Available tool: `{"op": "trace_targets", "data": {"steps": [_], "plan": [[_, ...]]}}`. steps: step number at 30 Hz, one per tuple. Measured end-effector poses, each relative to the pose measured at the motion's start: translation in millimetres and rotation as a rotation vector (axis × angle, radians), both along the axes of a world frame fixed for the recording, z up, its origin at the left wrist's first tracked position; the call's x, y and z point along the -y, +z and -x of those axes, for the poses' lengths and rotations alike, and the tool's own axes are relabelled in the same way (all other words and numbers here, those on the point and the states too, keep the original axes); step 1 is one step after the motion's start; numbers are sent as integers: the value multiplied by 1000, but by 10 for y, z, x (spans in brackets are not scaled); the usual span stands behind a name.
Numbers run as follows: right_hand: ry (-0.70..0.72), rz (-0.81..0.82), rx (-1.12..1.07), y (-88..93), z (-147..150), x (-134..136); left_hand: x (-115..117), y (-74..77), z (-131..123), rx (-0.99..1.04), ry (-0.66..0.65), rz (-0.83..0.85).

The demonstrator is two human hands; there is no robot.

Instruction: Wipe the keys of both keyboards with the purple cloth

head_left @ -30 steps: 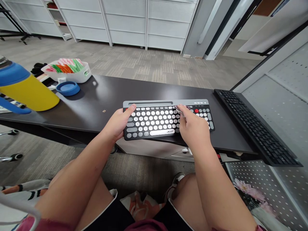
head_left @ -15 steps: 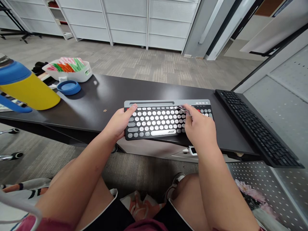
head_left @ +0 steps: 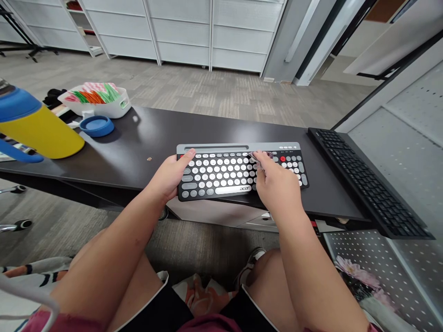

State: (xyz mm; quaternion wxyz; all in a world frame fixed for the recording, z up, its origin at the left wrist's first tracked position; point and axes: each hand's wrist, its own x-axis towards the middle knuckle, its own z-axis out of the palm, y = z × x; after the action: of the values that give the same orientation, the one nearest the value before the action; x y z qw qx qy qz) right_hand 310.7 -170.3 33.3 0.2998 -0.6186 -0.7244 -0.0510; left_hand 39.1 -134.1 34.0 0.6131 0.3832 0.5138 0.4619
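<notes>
A grey and black Acer keyboard [head_left: 224, 175] with round white and grey keys rests at the front edge of the dark desk. My left hand [head_left: 173, 173] grips its left end, thumb on top and the other fingers beneath. Over the keys right of the middle, my right hand [head_left: 277, 177] presses a small crumpled cloth [head_left: 255, 157] against the top rows. The cloth is bunched under the fingers, so most of it is hidden.
A second black keyboard [head_left: 367, 180] lies along the desk's right side. To the left are a yellow and blue tumbler [head_left: 41, 129], a blue lid [head_left: 97, 125] and a white basket [head_left: 119, 103] of colourful items. A small crumb [head_left: 149, 159] lies on the desk [head_left: 155, 133].
My right hand has slid left along the upper keys with the cloth, uncovering more of the number pad. My left hand keeps its hold on the keyboard.
</notes>
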Motion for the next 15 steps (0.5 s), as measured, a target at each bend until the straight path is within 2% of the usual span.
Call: {"op": "trace_targets", "data": {"steps": [11,15], "plan": [[175,-64,15,-91,230,81,3,14,-19,-11,7,-6],[223,-56,10,-73,270,104,3,17,-20,-6,1,-10]]}}
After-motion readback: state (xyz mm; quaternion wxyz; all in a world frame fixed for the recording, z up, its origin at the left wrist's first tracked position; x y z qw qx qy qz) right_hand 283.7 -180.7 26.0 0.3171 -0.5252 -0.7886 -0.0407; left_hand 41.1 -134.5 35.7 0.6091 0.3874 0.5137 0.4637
